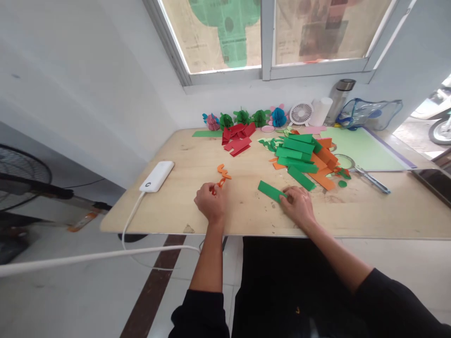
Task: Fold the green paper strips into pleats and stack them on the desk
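Note:
My left hand [210, 202] is closed round orange-handled scissors [221, 182], of which only a little orange shows at the fingers. Just beyond it lie curled orange paper pieces [221, 170]. My right hand [298, 204] pinches the right end of a flat green paper strip [270, 191] on the table. Behind and right of that hand, folded green papers [296, 151] overlap orange papers [326, 164]. Folded red papers [239, 138] sit farther back on the table.
A white power bank [157, 176] with a cable is at the left of the wooden table [183, 188]. Paper flowers [243, 118], a small fan [301, 113] and a bottle [340, 101] line the wall. A magnifying glass [344, 162] lies right.

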A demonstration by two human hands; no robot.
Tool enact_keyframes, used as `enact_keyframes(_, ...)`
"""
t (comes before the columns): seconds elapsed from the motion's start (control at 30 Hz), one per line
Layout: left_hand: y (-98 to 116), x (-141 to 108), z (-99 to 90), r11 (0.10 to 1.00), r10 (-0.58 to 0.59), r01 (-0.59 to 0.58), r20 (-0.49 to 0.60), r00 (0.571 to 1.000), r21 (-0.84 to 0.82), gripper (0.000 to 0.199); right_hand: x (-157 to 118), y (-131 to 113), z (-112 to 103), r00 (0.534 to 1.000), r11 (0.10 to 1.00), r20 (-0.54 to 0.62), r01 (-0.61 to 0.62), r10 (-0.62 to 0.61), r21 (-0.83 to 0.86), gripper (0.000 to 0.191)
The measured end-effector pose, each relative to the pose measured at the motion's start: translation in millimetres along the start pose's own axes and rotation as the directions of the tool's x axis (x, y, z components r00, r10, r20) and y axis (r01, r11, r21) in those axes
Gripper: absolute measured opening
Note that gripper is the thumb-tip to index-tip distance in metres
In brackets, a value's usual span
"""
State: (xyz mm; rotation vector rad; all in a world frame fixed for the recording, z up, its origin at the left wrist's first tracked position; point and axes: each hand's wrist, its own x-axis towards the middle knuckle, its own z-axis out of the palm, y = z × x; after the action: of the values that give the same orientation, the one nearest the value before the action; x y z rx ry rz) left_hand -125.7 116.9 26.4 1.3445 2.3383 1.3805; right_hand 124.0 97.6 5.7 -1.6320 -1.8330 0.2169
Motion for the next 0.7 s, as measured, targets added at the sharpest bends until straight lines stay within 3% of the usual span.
enact_keyframes(0.13, 7.3, -33.3, -4.8, 0.975, 0.0, 0.004, 0.019, 1.0, -0.222, 0.011, -12.5, -9.2, -8.4, 1.0, 0.999, 0.003, -0.004, 0.003, 0.035, 0.032)
enact_keyframes(0.33, 29.9, -87.7, -11.6, 0.852, -0.007, 0.118, 0.214, 0.977, -0.51, 0.021, -27.1, -12.6, -36.2, 1.0, 0.993, -0.028, 0.014, -0.011, 0.12, 0.028)
enact_keyframes(0.43, 42.9, -103.1, -16.9, 0.642, -0.01, 0.355, 0.455, 0.89, -0.68, 0.02, -30.9, -16.1, -48.3, 0.994, 0.963, 0.091, 0.036, -0.063, 0.267, 0.041)
enact_keyframes(0.5, 49.6, -107.7, -19.7, 0.58, 0.037, 0.457, 0.582, 0.812, -0.675, 0.02, -32.8, -19.0, -53.5, 0.97, 0.928, 0.221, 0.008, -0.098, 0.374, 0.042)
enact_keyframes(0.6, 54.0, -108.2, -20.7, 0.612, 0.109, 0.491, 0.682, 0.724, -0.62, 0.022, -35.3, -21.1, -58.4, 0.922, 0.902, 0.373, -0.075, -0.099, 0.425, 0.025)
enact_keyframes(0.63, 53.8, -107.3, -20.1, 0.635, 0.123, 0.48, 0.692, 0.711, -0.606, 0.023, -36.3, -20.9, -59.6, 0.913, 0.899, 0.399, -0.102, -0.085, 0.426, 0.023)
enact_keyframes(0.7, 51.2, -104.8, -17.1, 0.694, 0.14, 0.403, 0.661, 0.737, -0.597, 0.024, -38.7, -19.6, -61.7, 0.909, 0.892, 0.416, -0.159, -0.036, 0.424, 0.022)
